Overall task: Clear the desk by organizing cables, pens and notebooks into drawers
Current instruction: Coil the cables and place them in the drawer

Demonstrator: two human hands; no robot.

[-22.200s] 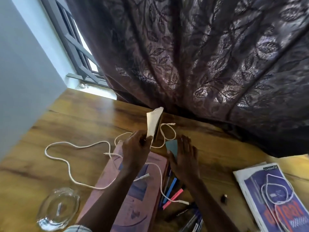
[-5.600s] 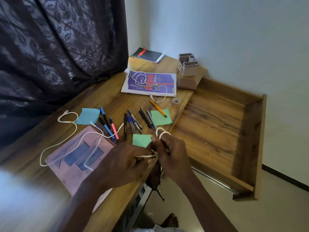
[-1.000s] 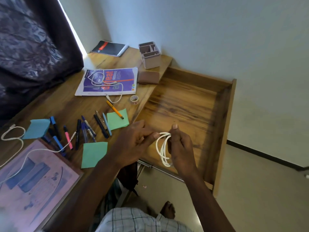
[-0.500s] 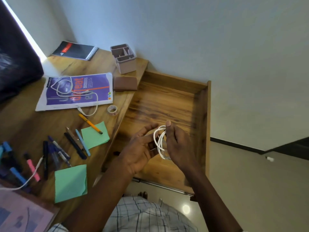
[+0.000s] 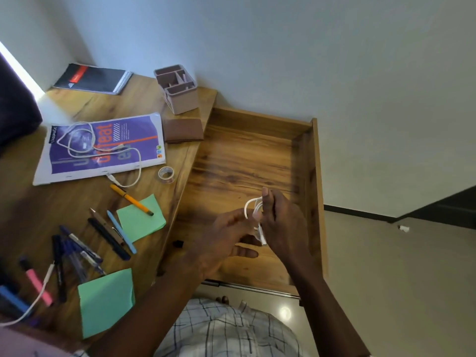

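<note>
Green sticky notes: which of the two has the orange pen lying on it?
The green sticky note nearer the tape roll: the orange pen lies with one end on it. The other green note, closer to the person, bears nothing.

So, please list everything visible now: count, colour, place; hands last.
Wooden desk: one, brown, left.
Open wooden drawer: one, brown, desk's right.
Coiled white cable: one, white, above drawer.
Loose white cables: two, white, on magazine and bottom left.
Purple printed magazine: one, purple, desk middle.
Black spiral notebook: one, black, far corner.
Pink plastic organiser: one, pink, by wall.
Brown wallet: one, brown, beside organiser.
Clear tape roll: one, clear, near drawer.
Orange pen: one, orange, partly on note.
Green paper notes: two, green, near edge.
Dark and blue pens: several, left foreground.
Pink highlighter: one, pink, bottom left.
Left hand: open, beside coil.
Right hand: pinches coil.
</note>
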